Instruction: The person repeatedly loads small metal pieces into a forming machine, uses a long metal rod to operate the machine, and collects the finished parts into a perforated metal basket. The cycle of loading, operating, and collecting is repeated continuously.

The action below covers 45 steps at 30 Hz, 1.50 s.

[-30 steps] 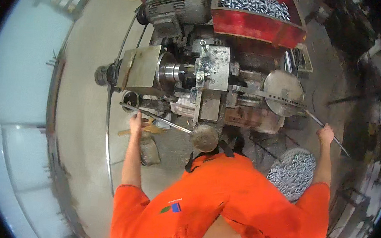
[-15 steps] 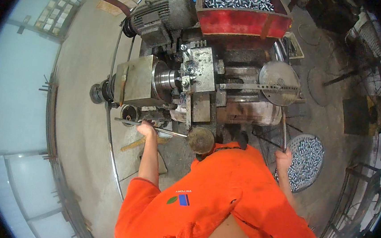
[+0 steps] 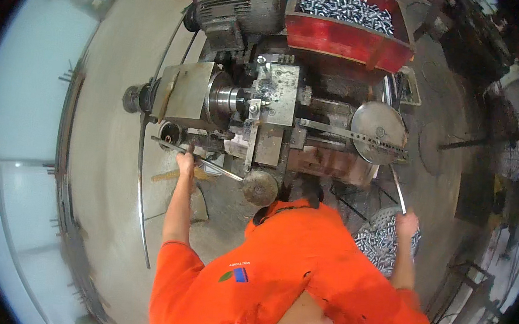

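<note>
My left hand (image 3: 186, 162) is closed around a long metal lever (image 3: 225, 173), its thumb standing up above the bar. That bar reaches to a round greasy knob (image 3: 260, 188) at the front of a small lathe-like machine (image 3: 280, 96). On the other side, my right hand (image 3: 407, 225) grips a shiny handle rod (image 3: 398, 191) that slants down from a round metal disc (image 3: 379, 133). A flat bar with a row of holes (image 3: 341, 130) crosses the disc and runs to the tool block. Between the block and the square headstock (image 3: 186, 92) sits the spindle chuck (image 3: 231, 99).
A red bin (image 3: 348, 38) full of small shiny metal pieces stands behind the machine, beside an electric motor (image 3: 241, 9). Below my right hand lies a perforated basin with more pieces (image 3: 378, 247). A long thin rod (image 3: 140, 201) runs along the left. Dark metal racks line the right.
My right hand has moved right and slightly down, swinging the handle rod outward from the disc. My left hand stays on its lever, thumb now raised. The whole view has shifted and tilted somewhat.
</note>
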Available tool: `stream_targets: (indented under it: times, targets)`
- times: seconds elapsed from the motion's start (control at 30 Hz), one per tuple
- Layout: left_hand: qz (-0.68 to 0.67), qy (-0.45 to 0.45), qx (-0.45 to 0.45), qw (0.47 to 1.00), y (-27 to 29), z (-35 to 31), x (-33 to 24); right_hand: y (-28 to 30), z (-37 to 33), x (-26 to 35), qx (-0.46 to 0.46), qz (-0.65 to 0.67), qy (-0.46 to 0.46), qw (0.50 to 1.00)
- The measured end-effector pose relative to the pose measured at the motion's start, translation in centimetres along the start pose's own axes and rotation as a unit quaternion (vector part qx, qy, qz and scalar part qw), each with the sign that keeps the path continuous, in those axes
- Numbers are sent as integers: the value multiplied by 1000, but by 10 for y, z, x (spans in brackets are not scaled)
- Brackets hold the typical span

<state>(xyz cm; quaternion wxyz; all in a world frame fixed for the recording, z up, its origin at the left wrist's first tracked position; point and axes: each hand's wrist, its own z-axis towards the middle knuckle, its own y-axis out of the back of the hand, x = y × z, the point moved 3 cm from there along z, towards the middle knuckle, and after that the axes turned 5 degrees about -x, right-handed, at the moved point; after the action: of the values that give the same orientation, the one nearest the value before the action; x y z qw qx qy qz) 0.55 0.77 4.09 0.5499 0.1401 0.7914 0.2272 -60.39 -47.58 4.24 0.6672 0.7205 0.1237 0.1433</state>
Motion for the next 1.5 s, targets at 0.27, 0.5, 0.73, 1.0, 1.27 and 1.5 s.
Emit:
stream_targets:
  times: [0.27,0.5,0.73,1.0,1.27,1.5]
  targets:
    - [-131,60,106,984,32,2,29,50,144,18,-112,-157,-58,980]
    - [449,-280,114,841,8,38,79,12,2,92,-181,85,87,976]
    - [572,-369,201,704,-39,60,119,-6,-83,122,70,148,51,985]
    - [436,-276,139,845,-60,53,165,1,-77,123,-35,189,71,979]
    - [472,-232,132,840,-34,35,142,115,39,265,-63,249,161,953]
    - [307,-253,145,906,85,43,58,169,32,482,-28,340,482,807]
